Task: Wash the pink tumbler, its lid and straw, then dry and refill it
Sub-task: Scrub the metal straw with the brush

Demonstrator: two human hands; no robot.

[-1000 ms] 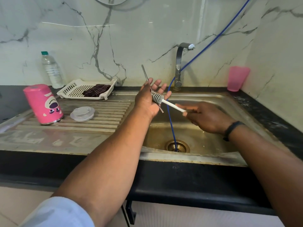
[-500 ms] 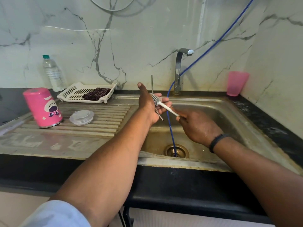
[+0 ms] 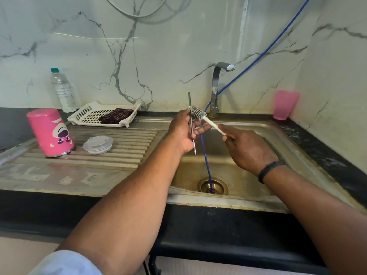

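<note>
The pink tumbler point(image 3: 50, 132) stands upside down on the steel draining board, with its clear lid point(image 3: 98, 144) lying beside it. Over the sink, my left hand point(image 3: 183, 132) holds the thin metal straw point(image 3: 190, 100) nearly upright. My right hand point(image 3: 246, 147) grips the white handle of a small bristle brush point(image 3: 197, 113), whose grey head lies against the straw just above my left fingers.
A steel tap point(image 3: 216, 90) stands behind the sink point(image 3: 258, 135); a blue hose point(image 3: 206, 167) runs down into the drain. A white tray point(image 3: 87, 114) with a dark cloth, a water bottle point(image 3: 62, 90) and a pink cup point(image 3: 285, 105) sit along the back wall.
My left hand has turned the straw from tilted to nearly upright. The brush head has slid up along the straw, and my right hand has shifted with it.
</note>
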